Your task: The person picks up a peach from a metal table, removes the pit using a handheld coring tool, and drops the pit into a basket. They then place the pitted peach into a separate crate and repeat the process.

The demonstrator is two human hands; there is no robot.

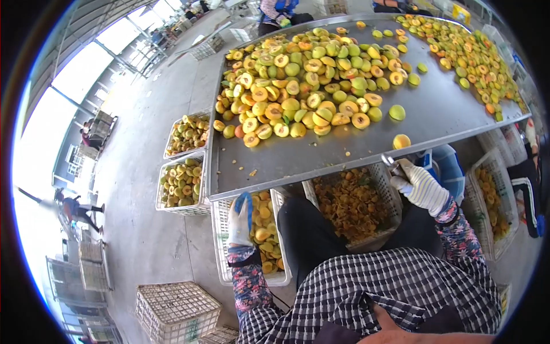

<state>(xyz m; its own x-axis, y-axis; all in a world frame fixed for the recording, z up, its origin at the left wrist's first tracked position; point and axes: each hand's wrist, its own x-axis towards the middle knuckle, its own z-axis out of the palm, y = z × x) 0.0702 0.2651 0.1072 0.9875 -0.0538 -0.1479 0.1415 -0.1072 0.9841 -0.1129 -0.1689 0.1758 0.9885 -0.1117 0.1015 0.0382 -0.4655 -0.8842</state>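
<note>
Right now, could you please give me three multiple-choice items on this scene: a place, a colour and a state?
1. The left hand is: A over the white crate; B in a pocket; C on the floor.
2. The table is: A red; B grey; C green.
3. The right hand: A lies flat; B is bare; C grips a metal tool.
Answers: 1 A, it hangs above the fruit halves; 2 B, bare metal shows; 3 C, the gloved fingers close round it.

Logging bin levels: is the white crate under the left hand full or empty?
Partly filled: peach halves lie in the white crate by the left hand; bare wall shows above them.
</note>
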